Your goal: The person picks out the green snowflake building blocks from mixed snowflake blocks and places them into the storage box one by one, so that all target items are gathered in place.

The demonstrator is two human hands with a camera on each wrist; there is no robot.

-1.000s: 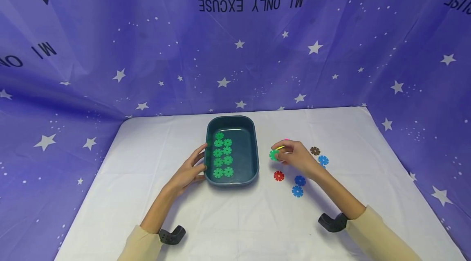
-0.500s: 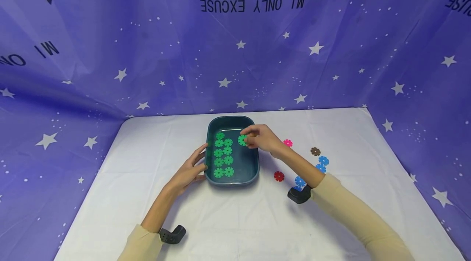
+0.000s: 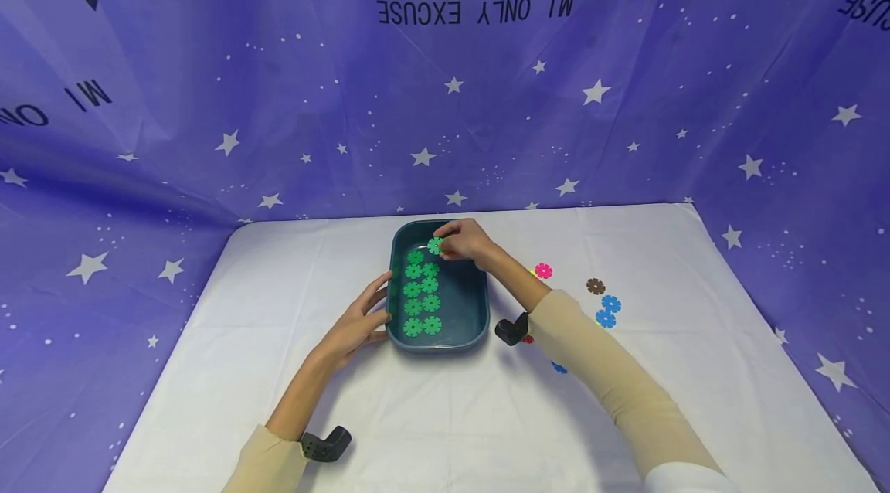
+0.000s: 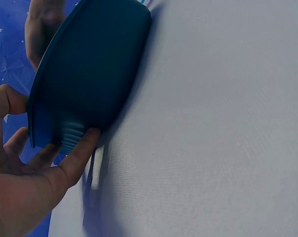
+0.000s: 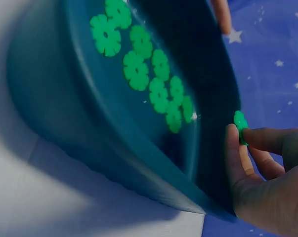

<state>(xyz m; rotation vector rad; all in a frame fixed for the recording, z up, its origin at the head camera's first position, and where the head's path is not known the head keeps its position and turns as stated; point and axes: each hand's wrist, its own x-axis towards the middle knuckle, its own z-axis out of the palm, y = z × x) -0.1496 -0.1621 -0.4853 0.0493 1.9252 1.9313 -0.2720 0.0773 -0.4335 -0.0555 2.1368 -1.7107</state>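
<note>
A dark teal tray (image 3: 478, 300) sits mid-table on a white cloth, with several green flower-shaped discs (image 3: 421, 292) laid in two columns along its left side. My right hand (image 3: 460, 240) reaches over the tray's far end and pinches one more green disc (image 3: 435, 246) between thumb and fingers; the right wrist view shows that green disc (image 5: 240, 126) above the tray's inside (image 5: 188, 59). My left hand (image 3: 361, 319) rests with straight fingers against the tray's left wall; the left wrist view shows its fingers (image 4: 77, 153) touching the tray's outer side (image 4: 89, 79).
Loose discs lie on the cloth right of the tray: a pink disc (image 3: 544, 271), a brown disc (image 3: 595, 286), two blue discs (image 3: 608, 311), and another blue disc (image 3: 558, 367) partly hidden by my forearm. A purple starry backdrop (image 3: 445, 91) closes the table's far side and flanks.
My right hand lifted a green disc from the cloth at the right and carried it left over the tray, now to its far left part. The left hand stayed against the tray.
</note>
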